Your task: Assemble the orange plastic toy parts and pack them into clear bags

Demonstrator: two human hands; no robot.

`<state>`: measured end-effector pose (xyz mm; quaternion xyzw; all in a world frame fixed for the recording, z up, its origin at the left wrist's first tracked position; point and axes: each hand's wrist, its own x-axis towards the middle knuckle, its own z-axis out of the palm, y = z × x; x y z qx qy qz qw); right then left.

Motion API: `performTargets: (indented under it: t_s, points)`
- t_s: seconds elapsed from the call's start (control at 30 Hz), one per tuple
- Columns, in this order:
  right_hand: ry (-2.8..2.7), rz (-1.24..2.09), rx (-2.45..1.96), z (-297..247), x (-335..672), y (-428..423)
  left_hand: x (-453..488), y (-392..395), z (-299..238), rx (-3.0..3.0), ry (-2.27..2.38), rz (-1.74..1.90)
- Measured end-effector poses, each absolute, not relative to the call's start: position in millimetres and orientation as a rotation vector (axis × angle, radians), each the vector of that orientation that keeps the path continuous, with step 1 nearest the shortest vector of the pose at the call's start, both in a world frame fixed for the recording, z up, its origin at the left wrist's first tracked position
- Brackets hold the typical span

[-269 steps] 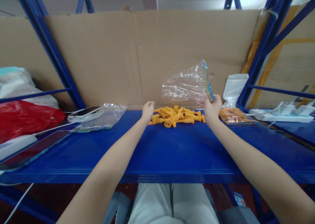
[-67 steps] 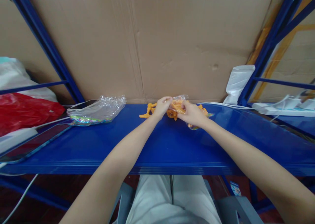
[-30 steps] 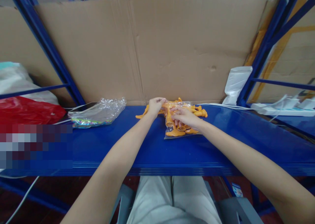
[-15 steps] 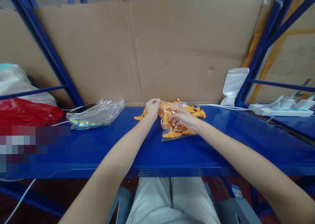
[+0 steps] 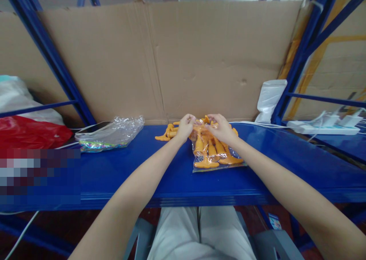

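A clear plastic bag [image 5: 213,164] lies on the blue shelf, with several orange plastic T-shaped pieces [image 5: 212,150] inside it. At the bag's upper left, my left hand [image 5: 185,128] pinches its edge between thumb and fingers. My right hand [image 5: 223,129] is closed on the upper right edge of the bag, with its fingers curled toward the left hand. More loose orange pieces [image 5: 167,133] lie left of the bag, partly behind my left hand. Others show behind the bag, partly hidden by my right hand.
Clear plastic packaging [image 5: 114,134] lies to the left, near a red and white bag [image 5: 31,130]. A white power strip [image 5: 323,128] with plugs and a white pouch [image 5: 268,101] are on the right. Cardboard [image 5: 214,61] stands behind the blue shelf [image 5: 137,176].
My right hand has moved from the bag's middle up to its upper right edge. The bag has shifted slightly right and toward me, and more of its contents shows.
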<state>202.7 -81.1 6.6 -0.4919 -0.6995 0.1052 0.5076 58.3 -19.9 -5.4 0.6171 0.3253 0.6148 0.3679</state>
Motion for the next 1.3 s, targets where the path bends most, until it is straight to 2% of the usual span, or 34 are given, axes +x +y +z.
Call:
performTargets:
  t_s: [0.07,0.13,0.3,0.7,0.83,1.07,1.3]
  points:
    - [-1.805,-0.034,-1.240,2.8,208.8,-76.6,61.9,-24.9,-4.3,1.642,0.786,1.550]
    - [-1.865,-0.144,-1.348,0.4,213.2,-74.2,65.3,-29.9,-3.0,1.660,0.760,1.520]
    - [-1.924,-0.168,-1.496,2.6,220.0,-73.3,68.8,-33.8,-3.2,1.602,0.734,1.491]
    - [-2.018,-0.404,-1.526,11.6,219.0,-79.1,71.3,-33.3,-5.7,1.497,0.759,1.478]
    - [-1.957,-0.450,-1.560,13.8,223.0,-79.6,69.3,-33.5,-5.0,1.557,0.787,1.499]
    - [-1.806,-0.519,-1.644,17.9,237.5,-79.8,69.5,-32.2,-13.5,1.729,0.808,1.270]
    - [-1.771,-0.508,-1.703,17.5,237.3,-78.4,68.9,-20.7,-19.1,1.883,0.747,1.219]
